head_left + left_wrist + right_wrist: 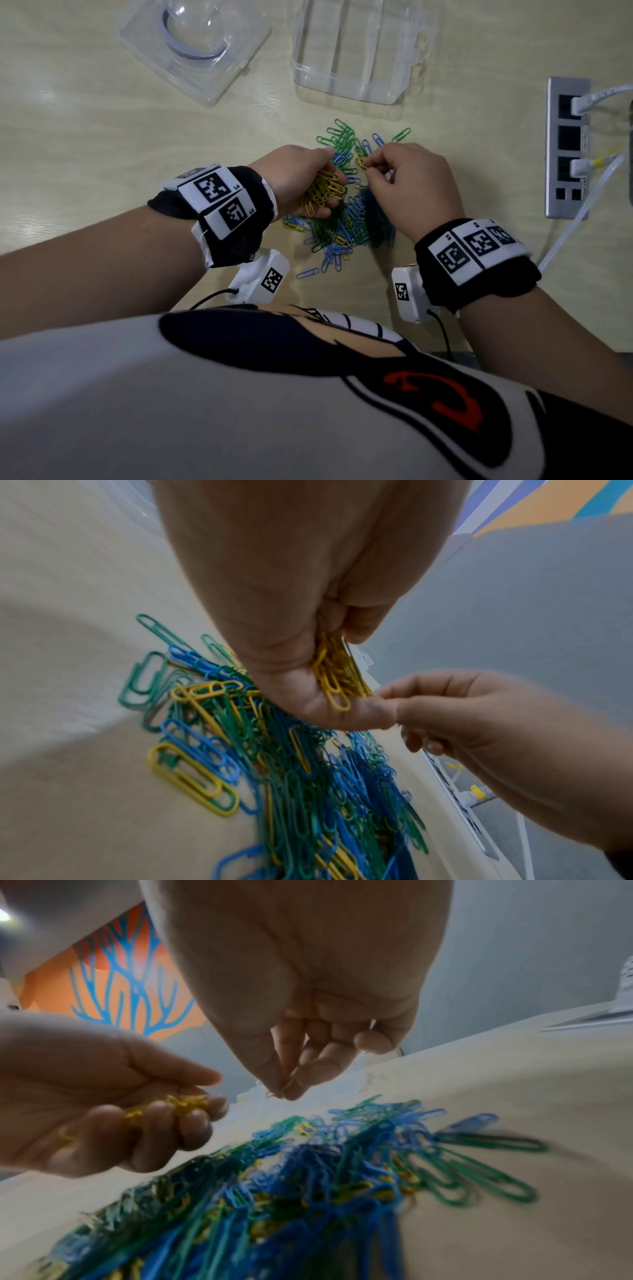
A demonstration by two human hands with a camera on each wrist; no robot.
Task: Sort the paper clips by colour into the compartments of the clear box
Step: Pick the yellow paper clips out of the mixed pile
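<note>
**Fingers: right pinch one yellow clip, left cup a yellow bunch**

Fingers of the right hand (pixel 407 185) pinch a single yellow clip (pixel 361 161) between thumb and forefinger; the rest curl loosely. Left hand (pixel 301 178) is cupped palm-up, fingers (pixel 192 1123) curled round a yellow bunch (pixel 323 192).

Key relation: pinched clip hangs just right of the left palm, almost touching the thumb in the left wrist view. Long axis runs roughly toward the box. Judged next move: a short leftward pass into the bunch.

Below both hands, the mixed pile (pixel 346 219) of blue, green and yellow clips lies on the desk (pixel 102 137).

Farther off, well apart, the clear box (pixel 352 51) stands open; no clips visible in its compartments. Sorting judged early.
</note>
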